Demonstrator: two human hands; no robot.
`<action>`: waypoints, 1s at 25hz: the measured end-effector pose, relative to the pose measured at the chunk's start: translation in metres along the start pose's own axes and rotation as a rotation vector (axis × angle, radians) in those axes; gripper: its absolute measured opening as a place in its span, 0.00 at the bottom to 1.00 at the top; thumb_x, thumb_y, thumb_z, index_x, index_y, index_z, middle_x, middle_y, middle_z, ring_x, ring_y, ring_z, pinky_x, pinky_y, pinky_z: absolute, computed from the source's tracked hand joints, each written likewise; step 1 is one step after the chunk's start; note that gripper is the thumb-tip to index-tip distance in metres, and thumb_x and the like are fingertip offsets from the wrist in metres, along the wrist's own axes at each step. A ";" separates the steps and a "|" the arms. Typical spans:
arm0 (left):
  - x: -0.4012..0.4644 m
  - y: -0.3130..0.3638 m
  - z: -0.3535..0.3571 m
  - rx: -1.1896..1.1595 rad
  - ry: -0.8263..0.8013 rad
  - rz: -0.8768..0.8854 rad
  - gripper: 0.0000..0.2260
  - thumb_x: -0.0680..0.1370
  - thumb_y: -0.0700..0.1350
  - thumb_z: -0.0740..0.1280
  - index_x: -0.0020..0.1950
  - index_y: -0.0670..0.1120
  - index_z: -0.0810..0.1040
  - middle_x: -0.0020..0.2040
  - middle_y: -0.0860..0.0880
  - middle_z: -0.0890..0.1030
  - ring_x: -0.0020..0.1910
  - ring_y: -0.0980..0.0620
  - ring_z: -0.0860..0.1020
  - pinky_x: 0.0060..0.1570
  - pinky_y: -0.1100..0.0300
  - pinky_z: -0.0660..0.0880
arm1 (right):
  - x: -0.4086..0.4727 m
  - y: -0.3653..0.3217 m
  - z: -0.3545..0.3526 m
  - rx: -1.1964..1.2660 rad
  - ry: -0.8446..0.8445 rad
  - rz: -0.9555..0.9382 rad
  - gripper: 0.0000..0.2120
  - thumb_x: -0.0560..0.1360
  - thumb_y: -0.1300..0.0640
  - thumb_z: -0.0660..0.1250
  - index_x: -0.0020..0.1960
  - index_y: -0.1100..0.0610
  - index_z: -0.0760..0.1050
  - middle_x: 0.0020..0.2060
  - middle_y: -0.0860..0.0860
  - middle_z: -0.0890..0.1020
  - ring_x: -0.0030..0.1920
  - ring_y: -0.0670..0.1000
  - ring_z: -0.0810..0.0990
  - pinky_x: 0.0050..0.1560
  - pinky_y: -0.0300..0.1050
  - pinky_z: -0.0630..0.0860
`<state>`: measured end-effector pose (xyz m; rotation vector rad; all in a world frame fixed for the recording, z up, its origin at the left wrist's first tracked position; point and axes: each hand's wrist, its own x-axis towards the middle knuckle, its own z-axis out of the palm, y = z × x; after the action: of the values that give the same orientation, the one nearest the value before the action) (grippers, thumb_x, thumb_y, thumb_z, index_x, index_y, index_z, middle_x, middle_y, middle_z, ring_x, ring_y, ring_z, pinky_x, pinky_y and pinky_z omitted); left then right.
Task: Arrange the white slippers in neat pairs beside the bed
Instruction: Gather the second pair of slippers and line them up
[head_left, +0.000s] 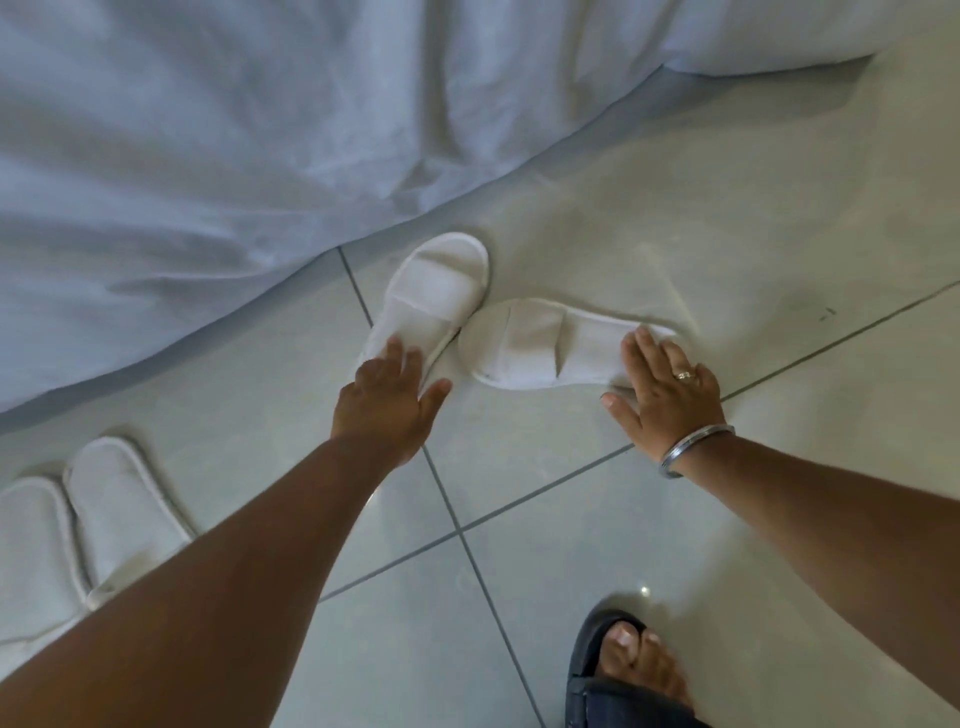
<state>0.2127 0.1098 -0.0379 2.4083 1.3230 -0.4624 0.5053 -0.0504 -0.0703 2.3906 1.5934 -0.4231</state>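
Two white open-toe slippers lie on the tiled floor near the bed's hanging sheet. One slipper points toward the bed; my left hand rests on its heel, fingers spread. The other slipper lies sideways, toe against the first one's side; my right hand, with a ring and bangle, lies flat on its heel end. A second pair of white slippers sits side by side at the lower left, partly hidden by my left forearm.
Pale glossy floor tiles with dark grout lines fill the middle and right. The white bed sheet drapes onto the floor across the top left. My foot in a dark sandal stands at the bottom right.
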 end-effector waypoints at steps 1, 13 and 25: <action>0.002 0.007 -0.003 0.016 -0.021 0.025 0.30 0.80 0.63 0.45 0.77 0.47 0.55 0.80 0.44 0.52 0.72 0.39 0.62 0.64 0.43 0.68 | 0.004 0.014 -0.008 -0.009 -0.039 0.047 0.37 0.73 0.33 0.43 0.76 0.52 0.48 0.77 0.51 0.52 0.72 0.58 0.57 0.63 0.60 0.64; 0.005 0.094 0.035 0.053 0.013 0.309 0.28 0.78 0.52 0.64 0.76 0.49 0.61 0.71 0.45 0.67 0.62 0.40 0.70 0.58 0.46 0.73 | 0.003 0.040 -0.040 -0.064 -0.204 0.164 0.29 0.76 0.36 0.46 0.73 0.47 0.54 0.69 0.58 0.63 0.66 0.63 0.64 0.63 0.59 0.64; 0.050 0.116 0.007 -0.019 0.215 0.577 0.19 0.76 0.46 0.61 0.66 0.48 0.75 0.65 0.46 0.78 0.63 0.43 0.76 0.60 0.46 0.74 | -0.043 0.023 -0.010 0.108 0.154 -0.061 0.30 0.69 0.40 0.61 0.67 0.53 0.69 0.68 0.56 0.71 0.56 0.62 0.75 0.48 0.54 0.72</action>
<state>0.3363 0.0854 -0.0488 2.7196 0.6354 -0.0320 0.5121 -0.0926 -0.0448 2.5143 1.7548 -0.3523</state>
